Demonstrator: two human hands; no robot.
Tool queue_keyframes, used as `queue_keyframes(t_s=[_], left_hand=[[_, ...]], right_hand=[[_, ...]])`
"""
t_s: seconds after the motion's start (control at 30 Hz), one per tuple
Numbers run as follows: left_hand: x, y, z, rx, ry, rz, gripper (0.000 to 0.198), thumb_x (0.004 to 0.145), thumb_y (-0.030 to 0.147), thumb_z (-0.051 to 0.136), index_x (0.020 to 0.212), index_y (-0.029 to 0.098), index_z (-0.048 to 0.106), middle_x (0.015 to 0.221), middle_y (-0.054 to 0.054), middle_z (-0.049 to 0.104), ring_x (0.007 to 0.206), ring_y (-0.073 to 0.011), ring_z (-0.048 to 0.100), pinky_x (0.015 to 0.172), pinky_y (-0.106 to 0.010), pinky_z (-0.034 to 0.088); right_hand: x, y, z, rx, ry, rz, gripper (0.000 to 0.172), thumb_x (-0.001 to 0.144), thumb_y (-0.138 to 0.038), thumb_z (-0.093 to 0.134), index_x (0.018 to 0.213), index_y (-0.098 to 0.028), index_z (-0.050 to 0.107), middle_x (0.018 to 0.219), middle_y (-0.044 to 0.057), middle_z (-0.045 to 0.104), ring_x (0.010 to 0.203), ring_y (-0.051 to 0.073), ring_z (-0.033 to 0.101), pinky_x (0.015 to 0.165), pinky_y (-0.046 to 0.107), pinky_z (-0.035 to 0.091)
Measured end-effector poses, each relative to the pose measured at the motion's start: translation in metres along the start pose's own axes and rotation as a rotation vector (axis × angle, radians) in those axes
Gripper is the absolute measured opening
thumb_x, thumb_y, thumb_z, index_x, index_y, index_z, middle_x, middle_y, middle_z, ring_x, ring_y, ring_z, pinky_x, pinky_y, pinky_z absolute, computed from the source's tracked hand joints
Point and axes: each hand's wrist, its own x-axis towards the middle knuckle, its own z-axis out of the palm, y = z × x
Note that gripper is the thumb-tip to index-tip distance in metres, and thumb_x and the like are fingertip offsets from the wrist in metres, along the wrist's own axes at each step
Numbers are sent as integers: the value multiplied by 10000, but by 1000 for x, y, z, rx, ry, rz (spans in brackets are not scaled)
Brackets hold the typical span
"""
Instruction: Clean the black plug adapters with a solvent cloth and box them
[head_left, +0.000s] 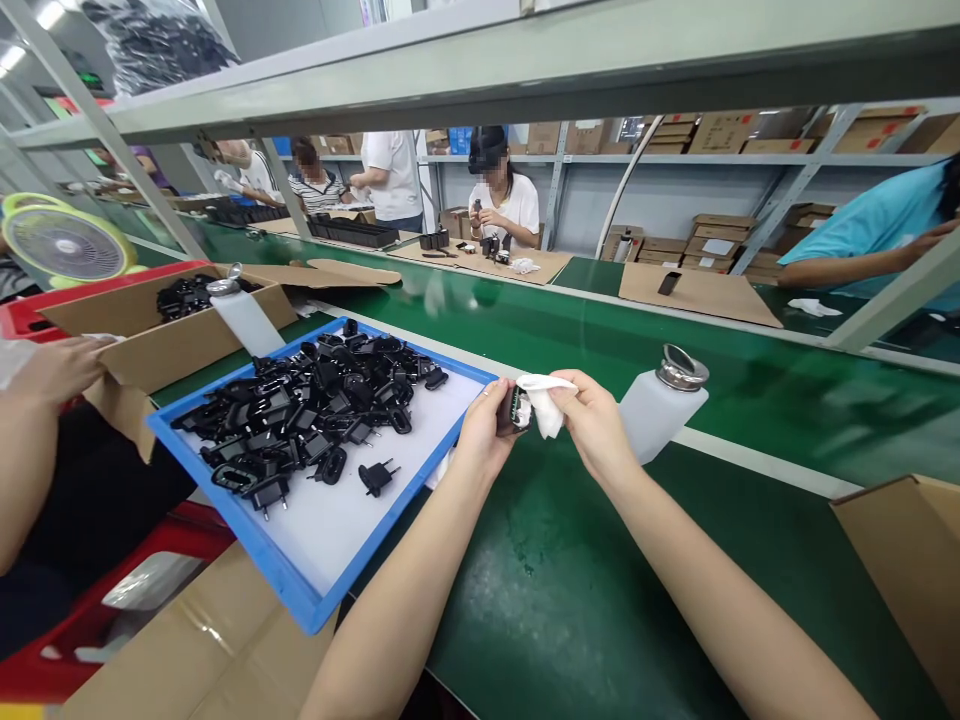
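Left hand: fingers [480, 405] curled shut, gripping a black plug adapter [514, 410] by its sides, just beside the right rim of the tray.

Right hand: thumb and fingers closed on a white cloth [543, 403], pressing it against the adapter (the crumpled cloth hides part of it).

Tray: a blue plastic tray [289, 588] with a white liner, its rim close to the left wrist. On it lies a heap of black plug adapters [315, 400], two metal pins showing on some; one loose adapter [376, 477] sits apart from the heap.

Bottle: a frosted plastic dispenser bottle [658, 408] with a metal top stands just right of the right hand.

Belt: a smooth, speckled green conveyor belt [570, 610] spreads under both forearms, reaching a cardboard box [911, 570] at the lower right edge. A white strip [757, 465] borders its far side.

Left side: a co-worker's hand [60, 370] is at the flap of an open cardboard carton [154, 340], which holds more black adapters [187, 296]. A second dispenser bottle [244, 318] stands beside it, above a red crate [45, 315].

Far side: a seated co-worker [502, 200] works at another green belt [817, 400], before steel shelves [750, 158] stacked with brown cartons [720, 135].
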Motion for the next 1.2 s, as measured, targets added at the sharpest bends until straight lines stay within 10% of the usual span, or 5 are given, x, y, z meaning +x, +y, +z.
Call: queue_keyframes(t_s=[0.33, 0.83, 1.07, 1.2], left_hand=[[-3, 1, -1, -39, -161, 23, 151, 596, 279, 570, 609, 144, 504, 548, 26, 515, 456, -69, 489, 381, -163, 341], [-8, 4, 1, 17, -99, 102, 148, 605, 271, 572, 571, 147, 498, 471, 55, 446, 390, -46, 433, 363, -156, 322], [-5, 6, -3, 1, -40, 203, 139, 614, 251, 571, 578, 134, 505, 460, 63, 429, 367, -21, 393, 355, -135, 279], [-2, 8, -5, -10, -20, 262, 127, 610, 237, 571, 568, 138, 502, 506, 55, 475, 421, -26, 433, 404, -137, 314]], right_hand=[[4, -13, -3, 288, 66, 123, 171, 575, -294, 565, 691, -183, 506, 633, -23, 499, 576, 109, 473, 502, 222, 385], [-14, -5, -1, -515, 16, -497, 102, 777, -242, 379, 799, -224, 477, 783, 9, 557, 671, 141, 511, 568, 258, 391], [-21, 2, 4, -555, -49, -506, 108, 761, -223, 384, 780, -224, 490, 739, 8, 545, 609, 135, 494, 540, 253, 371], [-21, 0, 8, -216, -120, -173, 97, 709, -295, 445, 714, -208, 487, 573, -19, 475, 466, 111, 414, 440, 233, 327]])
